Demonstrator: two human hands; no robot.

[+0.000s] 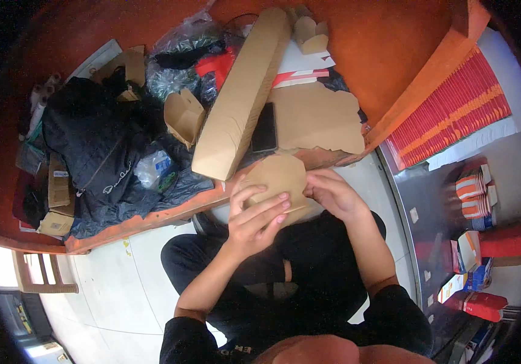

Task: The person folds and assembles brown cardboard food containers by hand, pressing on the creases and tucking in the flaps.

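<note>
A brown paperboard food box [283,175], partly folded, is held above my lap. My left hand [256,218] grips its left and near side, with the fingers spread over the front panel. At its right edge, my right hand [333,193] pinches the board between thumb and fingers. Beyond the box lies a long stack of nested brown paperboard pieces [242,95], slanting away across the orange surface. To the right of that stack, a dark smartphone [265,127] rests on a flat cardboard sheet [319,118]. An open paperboard box [184,116] stands left of the stack.
A black bag or jacket [92,136] and clear plastic bags [174,79] fill the left of the orange surface [360,36]. More folded boxes [310,34] sit at the far end. At right, a dark counter [424,209] bears stacked red-and-orange cartons [456,109]. A wooden stool [44,273] stands lower left.
</note>
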